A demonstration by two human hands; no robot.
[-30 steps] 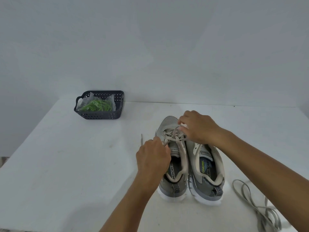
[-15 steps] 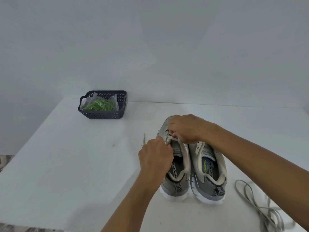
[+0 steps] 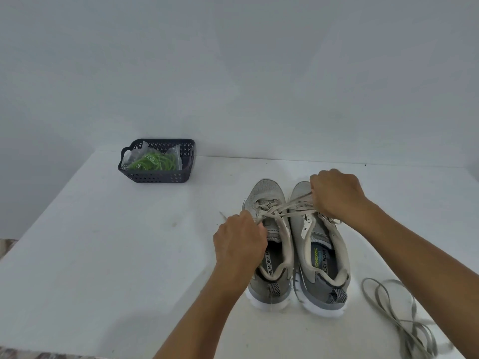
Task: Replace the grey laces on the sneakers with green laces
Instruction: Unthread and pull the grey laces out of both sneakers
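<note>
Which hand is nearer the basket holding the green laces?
Left. The left hand is at the left sneaker, on the side facing the basket. The right hand is farther right, over the right sneaker.

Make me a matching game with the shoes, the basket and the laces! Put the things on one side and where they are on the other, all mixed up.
Things:
1. green laces
2. loose grey lace
3. left sneaker
4. right sneaker

Places or states:
A. lying on the table beside the shoes
B. has no lace in it
C. in a clear bag in the dark basket
D. grey lace being pulled by both hands

Pairs: 1-C, 2-A, 3-D, 4-B
</note>
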